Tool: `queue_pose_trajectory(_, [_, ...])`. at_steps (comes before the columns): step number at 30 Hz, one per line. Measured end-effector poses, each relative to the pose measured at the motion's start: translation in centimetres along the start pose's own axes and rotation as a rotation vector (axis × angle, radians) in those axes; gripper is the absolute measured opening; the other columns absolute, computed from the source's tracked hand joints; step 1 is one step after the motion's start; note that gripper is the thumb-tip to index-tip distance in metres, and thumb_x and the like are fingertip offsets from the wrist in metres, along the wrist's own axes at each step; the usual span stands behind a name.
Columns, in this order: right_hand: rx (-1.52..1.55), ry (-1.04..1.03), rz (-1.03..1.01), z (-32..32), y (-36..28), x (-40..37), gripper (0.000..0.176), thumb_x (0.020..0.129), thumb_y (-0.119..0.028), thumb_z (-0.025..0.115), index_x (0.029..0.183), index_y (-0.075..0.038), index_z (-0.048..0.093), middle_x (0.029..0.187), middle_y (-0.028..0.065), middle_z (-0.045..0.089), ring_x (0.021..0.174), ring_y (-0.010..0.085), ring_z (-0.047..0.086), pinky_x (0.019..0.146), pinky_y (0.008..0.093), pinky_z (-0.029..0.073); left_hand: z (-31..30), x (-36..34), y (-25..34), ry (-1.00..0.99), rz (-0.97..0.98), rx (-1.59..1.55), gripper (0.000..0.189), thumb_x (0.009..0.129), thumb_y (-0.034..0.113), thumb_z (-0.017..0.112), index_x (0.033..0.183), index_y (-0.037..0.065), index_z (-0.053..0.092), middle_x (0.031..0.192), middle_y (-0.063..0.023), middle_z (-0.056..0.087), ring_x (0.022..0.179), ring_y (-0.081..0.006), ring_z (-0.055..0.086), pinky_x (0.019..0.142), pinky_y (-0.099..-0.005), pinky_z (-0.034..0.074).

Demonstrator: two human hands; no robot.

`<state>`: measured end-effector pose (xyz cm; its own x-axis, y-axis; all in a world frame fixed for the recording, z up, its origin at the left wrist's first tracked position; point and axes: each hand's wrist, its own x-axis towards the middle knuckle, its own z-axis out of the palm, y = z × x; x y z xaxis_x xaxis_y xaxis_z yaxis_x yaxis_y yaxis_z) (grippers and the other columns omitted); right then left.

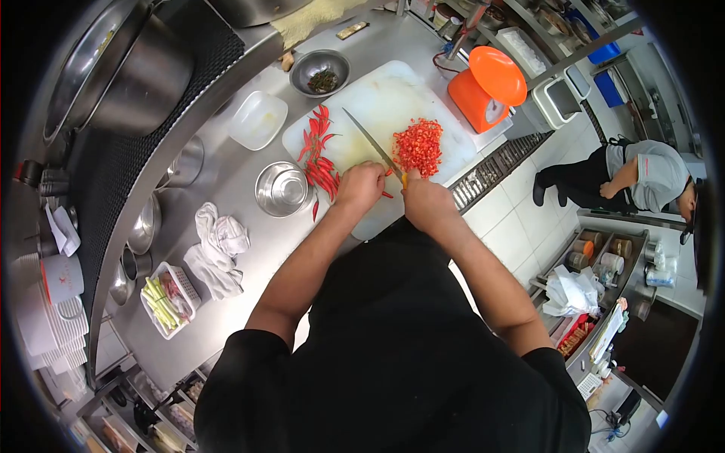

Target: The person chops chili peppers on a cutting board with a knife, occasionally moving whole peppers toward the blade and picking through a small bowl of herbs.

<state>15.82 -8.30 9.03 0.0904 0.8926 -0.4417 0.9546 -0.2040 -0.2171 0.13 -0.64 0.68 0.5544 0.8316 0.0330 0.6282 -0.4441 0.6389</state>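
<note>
My right hand [429,202] is closed around the yellow handle of a kitchen knife [368,137]. Its long blade points away from me over the white cutting board [362,98]. My left hand [362,185] is curled on the board just left of the knife, and a bit of red chili pepper [388,172] shows at its fingertips. Left of that hand lies a pile of whole red chili peppers [320,170]. A heap of chopped red chili [418,147] sits on the board to the right of the blade.
Around the board stand a steel bowl with dark green bits [320,73], a white dish [258,119], a round steel container [281,189] and an orange scale [483,89]. Crumpled cloths [217,249] and a white basket [170,300] lie left. Another person [642,174] stands at right.
</note>
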Motion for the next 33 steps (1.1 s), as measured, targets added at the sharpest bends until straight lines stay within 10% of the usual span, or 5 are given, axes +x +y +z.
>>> queue_pose_trajectory(33, [0.053,-0.001,-0.026,0.8,-0.1,0.9,0.03,0.103,-0.023,0.059,0.115,0.004,0.052,0.104,0.026,0.073,0.098,0.0393,0.075,0.082,0.0464,0.061,0.5,-0.2,-0.2,0.032,-0.01,0.005,0.01,0.089,0.009,0.063,0.085,0.004,0.07,0.091,-0.0171,0.07,0.087,-0.0405,0.069,0.081,-0.0521,0.056])
